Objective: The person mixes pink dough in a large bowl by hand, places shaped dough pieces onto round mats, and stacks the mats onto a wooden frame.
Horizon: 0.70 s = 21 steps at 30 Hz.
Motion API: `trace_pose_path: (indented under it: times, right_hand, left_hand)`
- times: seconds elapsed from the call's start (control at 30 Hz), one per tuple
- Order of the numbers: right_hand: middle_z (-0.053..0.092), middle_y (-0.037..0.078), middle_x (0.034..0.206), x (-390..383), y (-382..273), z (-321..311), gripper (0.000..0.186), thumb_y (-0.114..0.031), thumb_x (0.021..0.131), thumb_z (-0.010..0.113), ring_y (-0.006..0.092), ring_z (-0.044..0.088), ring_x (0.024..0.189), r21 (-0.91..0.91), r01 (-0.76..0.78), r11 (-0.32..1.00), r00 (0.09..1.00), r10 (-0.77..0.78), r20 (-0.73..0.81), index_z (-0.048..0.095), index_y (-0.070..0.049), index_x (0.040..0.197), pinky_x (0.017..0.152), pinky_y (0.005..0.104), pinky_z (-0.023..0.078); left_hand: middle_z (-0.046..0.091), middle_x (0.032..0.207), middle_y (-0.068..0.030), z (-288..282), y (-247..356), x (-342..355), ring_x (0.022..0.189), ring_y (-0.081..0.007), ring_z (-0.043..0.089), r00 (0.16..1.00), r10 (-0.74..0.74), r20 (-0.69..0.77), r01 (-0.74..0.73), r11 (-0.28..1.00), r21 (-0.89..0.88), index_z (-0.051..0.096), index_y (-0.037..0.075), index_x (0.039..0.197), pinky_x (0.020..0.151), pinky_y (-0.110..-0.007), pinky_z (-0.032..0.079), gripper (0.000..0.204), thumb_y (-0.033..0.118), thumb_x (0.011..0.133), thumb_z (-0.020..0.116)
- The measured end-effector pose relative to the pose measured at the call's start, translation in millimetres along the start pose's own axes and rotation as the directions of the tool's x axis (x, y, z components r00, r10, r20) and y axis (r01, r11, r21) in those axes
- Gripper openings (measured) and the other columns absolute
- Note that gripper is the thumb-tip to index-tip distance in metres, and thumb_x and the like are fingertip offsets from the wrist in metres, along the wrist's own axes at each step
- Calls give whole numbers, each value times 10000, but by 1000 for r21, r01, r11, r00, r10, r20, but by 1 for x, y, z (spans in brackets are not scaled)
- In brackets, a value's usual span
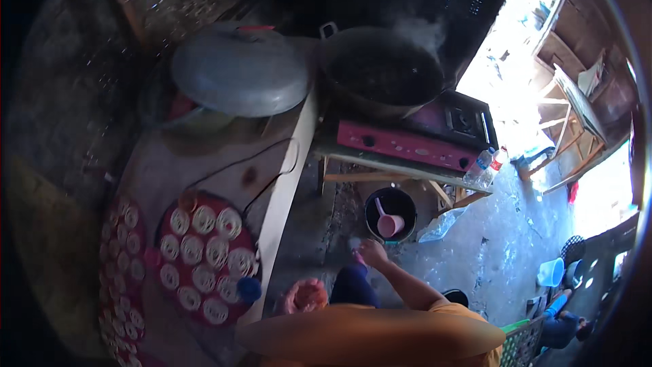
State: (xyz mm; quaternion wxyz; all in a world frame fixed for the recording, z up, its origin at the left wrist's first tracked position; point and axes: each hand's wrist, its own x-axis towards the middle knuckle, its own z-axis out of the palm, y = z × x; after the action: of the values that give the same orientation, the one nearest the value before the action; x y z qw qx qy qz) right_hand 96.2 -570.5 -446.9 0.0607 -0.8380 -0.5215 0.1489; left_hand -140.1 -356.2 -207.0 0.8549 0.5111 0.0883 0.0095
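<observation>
My left hand is at the lower middle beside the counter edge, fingers curled; whether they hold anything is unclear. My right hand reaches forward below the black bucket, fingers bent in, contents hidden. A pink dipper lies in the bucket. Left of my hands, a round red tray carries several coiled pale pieces, with a blue cup-like object at its right edge. A similar tray sits farther left.
A smoking wok stands on a pink stove, bottles beside it. A metal lid tops a pot on the counter. At right are a wooden rack, a light-blue pail and another person.
</observation>
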Motion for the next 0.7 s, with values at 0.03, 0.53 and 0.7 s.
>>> trace_pose_path:
  times: [0.03,0.53,0.7]
  right_hand:
    - [647,124,977,-9,40,35,198,-168,786,564,293,614,919,-11,-179,984,972,179,154,671,-70,922,809,393,490]
    - [621,148,1117,43,321,335,477,-305,880,504,273,621,1017,314,-933,-177,-30,906,421,453,-48,1278,862,351,503]
    - [625,173,1068,44,337,355,431,-277,881,501,289,631,971,339,-920,-198,-39,905,424,478,-23,1229,816,376,516]
  left_hand:
    - [533,1182,-104,-13,-31,6,1094,-174,526,999,-32,-25,32,999,2,410,39,1247,926,-341,441,443,-28,844,581]
    - [573,768,-73,-77,-201,96,563,-95,466,936,-101,-338,235,894,382,501,28,1087,523,-232,411,186,95,914,515]
    - [573,768,-70,-85,-207,120,569,-96,470,932,-83,-352,254,843,474,499,27,1089,527,-234,415,191,85,908,515]
